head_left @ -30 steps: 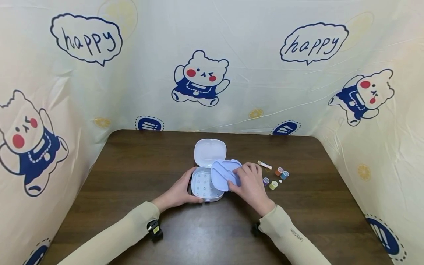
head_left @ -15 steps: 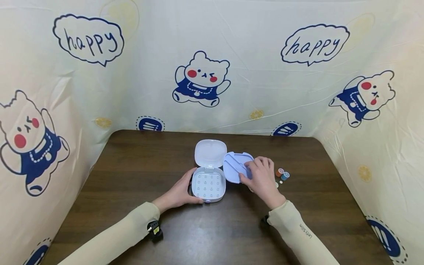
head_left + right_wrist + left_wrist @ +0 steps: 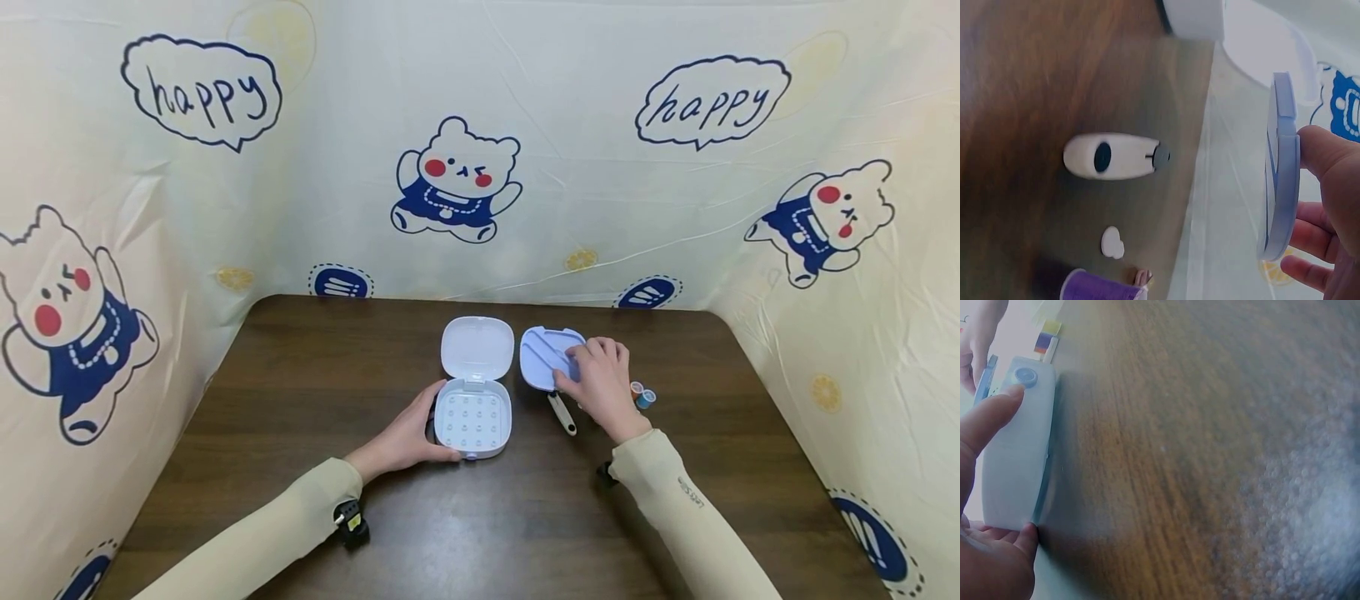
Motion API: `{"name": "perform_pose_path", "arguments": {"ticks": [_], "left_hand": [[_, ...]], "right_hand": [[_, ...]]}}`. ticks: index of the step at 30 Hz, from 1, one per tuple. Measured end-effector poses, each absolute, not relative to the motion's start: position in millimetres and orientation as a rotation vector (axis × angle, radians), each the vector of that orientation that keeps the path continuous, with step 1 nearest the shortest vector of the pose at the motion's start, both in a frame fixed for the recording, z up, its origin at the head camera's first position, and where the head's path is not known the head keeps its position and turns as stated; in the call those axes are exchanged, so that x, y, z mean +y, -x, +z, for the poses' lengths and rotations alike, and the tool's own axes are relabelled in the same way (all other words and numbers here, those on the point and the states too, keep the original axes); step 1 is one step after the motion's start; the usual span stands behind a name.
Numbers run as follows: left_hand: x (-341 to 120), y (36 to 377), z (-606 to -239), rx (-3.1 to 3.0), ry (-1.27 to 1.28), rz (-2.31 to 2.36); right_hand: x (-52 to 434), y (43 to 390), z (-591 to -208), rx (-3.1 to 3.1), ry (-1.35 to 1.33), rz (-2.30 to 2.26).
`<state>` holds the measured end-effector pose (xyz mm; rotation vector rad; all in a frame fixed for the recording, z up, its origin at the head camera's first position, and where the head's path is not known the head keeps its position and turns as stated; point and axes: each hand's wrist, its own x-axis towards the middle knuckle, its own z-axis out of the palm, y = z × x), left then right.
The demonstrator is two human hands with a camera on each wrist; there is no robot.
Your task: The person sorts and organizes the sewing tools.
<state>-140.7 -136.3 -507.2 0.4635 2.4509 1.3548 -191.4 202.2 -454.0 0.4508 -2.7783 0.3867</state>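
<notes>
Left hand [image 3: 408, 435] steadying box [image 3: 472, 419]; right hand [image 3: 602, 385] gripping tray [image 3: 546, 357], setting it right of box. Next: releasing tray flat on table [image 3: 315, 383].

boxes 1 [image 3: 472, 421] | trays 1 [image 3: 546, 357] | spools 2 [image 3: 641, 394] | hands 2 [image 3: 600, 385]

Looks like a makeshift recording booth set up at home, not a lab or shop w/ fixtures. Dark wood-grain table [image 3: 300, 400] boxed in on 3 sides by a creased cream plastic sheet [image 3: 570, 150] w/ cartoon bears [image 3: 453, 179], "happy" bubbles [image 3: 712, 93] & lemon prints, hiding the room behind. Small household sewing bits on top: pale blue case [image 3: 472, 417] w/ open lid, tray insert [image 3: 543, 357], thread spools [image 3: 642, 395], white-handled tool [image 3: 562, 414].
</notes>
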Motion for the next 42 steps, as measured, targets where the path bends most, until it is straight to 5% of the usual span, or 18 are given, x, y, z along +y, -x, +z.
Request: {"name": "perform_pose_path", "arguments": {"ticks": [42], "left_hand": [[-136,142,-513,2.46,-0.518,1.402]], "right_hand": [[197,267,-463,-3.104,-0.327,0.343]]}}
